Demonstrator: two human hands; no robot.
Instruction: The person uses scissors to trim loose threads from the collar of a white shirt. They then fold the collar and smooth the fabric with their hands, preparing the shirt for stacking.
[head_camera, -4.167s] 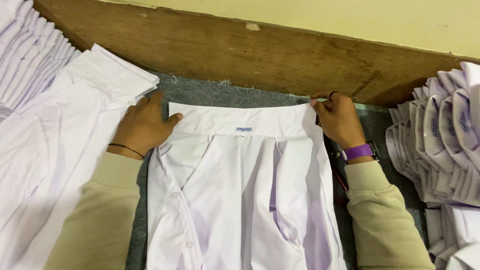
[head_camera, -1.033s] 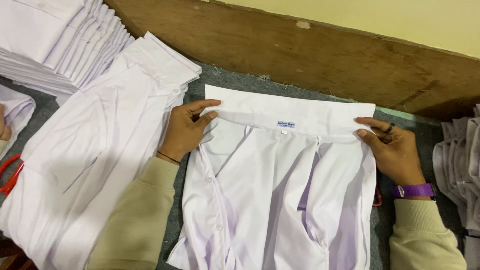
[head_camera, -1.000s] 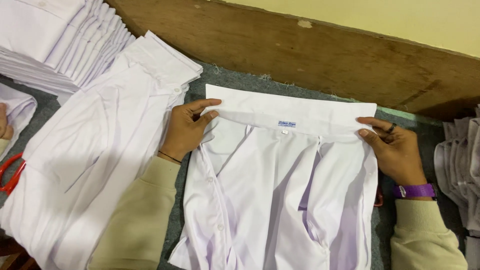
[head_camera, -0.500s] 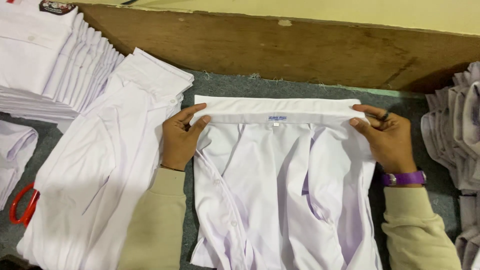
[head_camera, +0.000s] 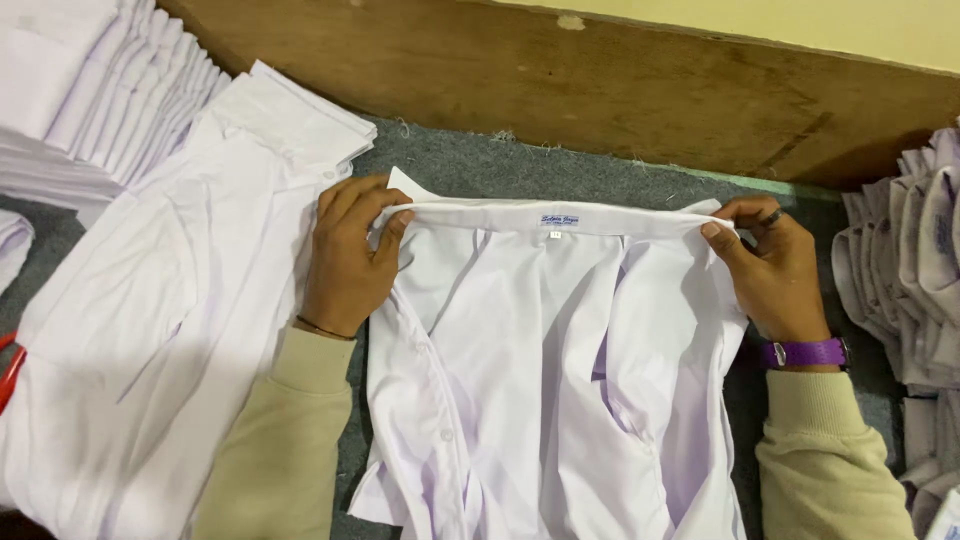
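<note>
A white shirt (head_camera: 540, 380) lies flat mid-counter on grey felt (head_camera: 560, 170). The left hand (head_camera: 350, 255) pinches the left end of its collar (head_camera: 560, 215) and the right hand (head_camera: 770, 270) grips the right end. More white shirts (head_camera: 150, 330) lie stacked at the left

Between our hands we see a white shirt (head_camera: 540, 370) of smooth, matt cloth; under it the desk (head_camera: 480, 165) is rough grey felt, beyond it a worn wooden board (head_camera: 600, 90)

White shirt (head_camera: 540, 370), collar folded, flat
</note>
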